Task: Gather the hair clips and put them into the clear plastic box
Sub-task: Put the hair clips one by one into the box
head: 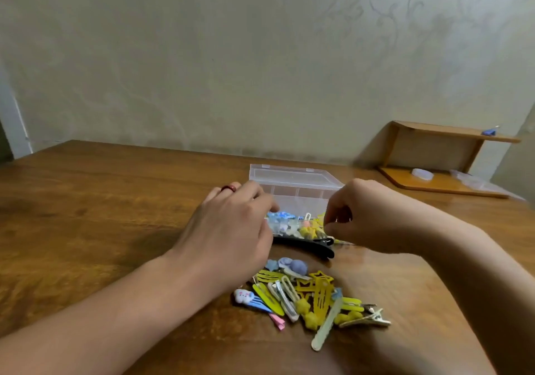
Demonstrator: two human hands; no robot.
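Head view: loading step judged under way. Left hand (231, 229) steadies clear plastic box (295, 183), grip unclear; right hand (367, 218) pinches small clip, identity unclear. Next: pile of hair clips (312, 299), lower centre, to be gathered.

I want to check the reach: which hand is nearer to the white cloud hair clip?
Left. The left hand is just above and behind the white cloud hair clip; the right hand is farther away, across the pile, at the box.

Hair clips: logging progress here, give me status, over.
Left hand and right hand at clear plastic box, grips unclear. Some clips inside, pile of hair clips on table. Black clip lies before box.
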